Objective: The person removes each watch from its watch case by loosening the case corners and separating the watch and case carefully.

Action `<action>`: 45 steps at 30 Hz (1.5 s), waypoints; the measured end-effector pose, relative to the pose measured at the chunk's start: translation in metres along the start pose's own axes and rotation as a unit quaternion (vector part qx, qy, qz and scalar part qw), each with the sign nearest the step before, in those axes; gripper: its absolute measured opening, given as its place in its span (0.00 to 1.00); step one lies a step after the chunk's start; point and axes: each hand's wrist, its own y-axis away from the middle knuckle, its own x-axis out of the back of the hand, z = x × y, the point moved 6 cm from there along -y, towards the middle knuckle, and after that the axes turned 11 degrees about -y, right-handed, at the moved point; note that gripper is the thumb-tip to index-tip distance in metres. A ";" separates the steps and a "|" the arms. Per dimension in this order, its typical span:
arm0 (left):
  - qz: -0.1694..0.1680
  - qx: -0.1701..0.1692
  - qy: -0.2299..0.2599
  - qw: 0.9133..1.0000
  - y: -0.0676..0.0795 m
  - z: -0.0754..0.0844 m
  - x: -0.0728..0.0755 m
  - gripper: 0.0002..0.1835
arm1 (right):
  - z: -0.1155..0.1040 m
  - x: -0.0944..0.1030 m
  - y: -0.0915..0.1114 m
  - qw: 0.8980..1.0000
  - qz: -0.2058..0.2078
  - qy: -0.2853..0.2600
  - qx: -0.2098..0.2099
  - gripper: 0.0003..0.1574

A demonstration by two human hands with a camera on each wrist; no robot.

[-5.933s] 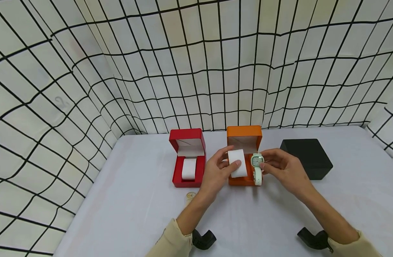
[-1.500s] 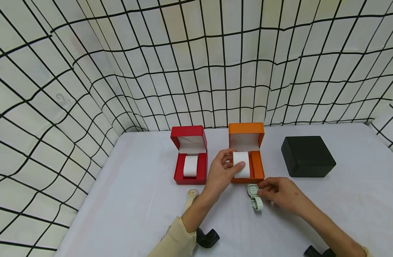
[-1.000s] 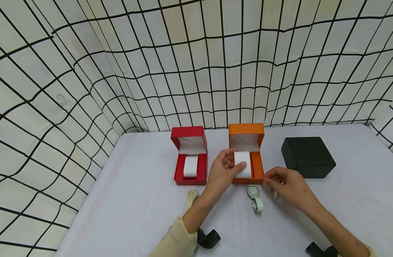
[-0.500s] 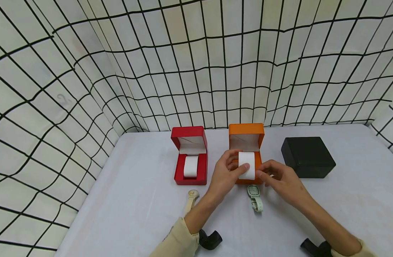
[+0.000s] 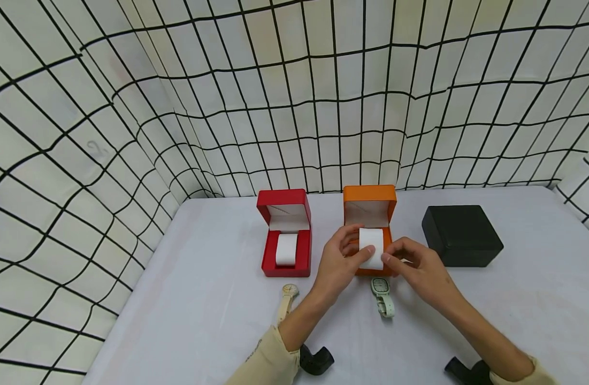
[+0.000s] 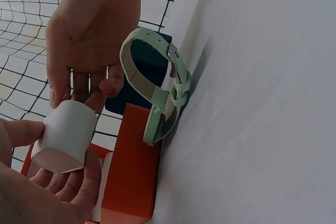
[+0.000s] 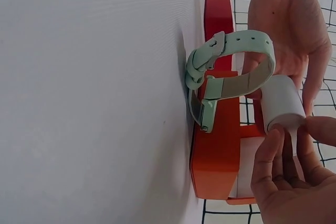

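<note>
My left hand [image 5: 341, 259] holds a white watch cushion [image 5: 371, 248] over the open orange watch box [image 5: 368, 271], thumb on its front and fingers behind. At the cushion's right end, my right hand [image 5: 419, 270] pinches the edge between thumb and fingertips; the right wrist view shows a thin white strip there beside the cushion [image 7: 281, 100]. A mint-green watch [image 5: 382, 297] lies on the table just in front of the orange box, its strap buckled into a loop in the left wrist view. Neither hand touches this watch.
An open red watch box [image 5: 285, 271] with a white cushion [image 5: 286, 249] stands to the left. Near my left forearm lies a cream watch [image 5: 288, 297], partly covered. A black box [image 5: 463, 235] sits at the right. Black netting [image 5: 333, 107] over white walls surrounds the table.
The right hand set the mint-green watch down before the orange box, let go, and moved up to the cushion's right end. The left hand shifted the cushion slightly right.
</note>
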 end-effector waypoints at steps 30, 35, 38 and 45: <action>0.037 -0.027 -0.091 0.995 0.008 0.004 0.002 0.30 | 0.007 0.004 -0.009 0.999 0.041 0.025 -0.014 0.11; 0.041 -0.050 -0.123 0.990 0.008 0.005 0.001 0.32 | 0.009 0.004 -0.011 0.999 0.037 0.014 -0.018 0.13; 0.044 -0.062 -0.145 0.986 0.007 0.006 0.001 0.33 | 0.010 0.002 -0.012 0.999 0.031 -0.002 -0.020 0.13; 0.053 -0.058 -0.173 0.982 0.006 0.006 0.000 0.32 | 0.009 -0.003 -0.014 1.000 0.017 -0.015 0.002 0.20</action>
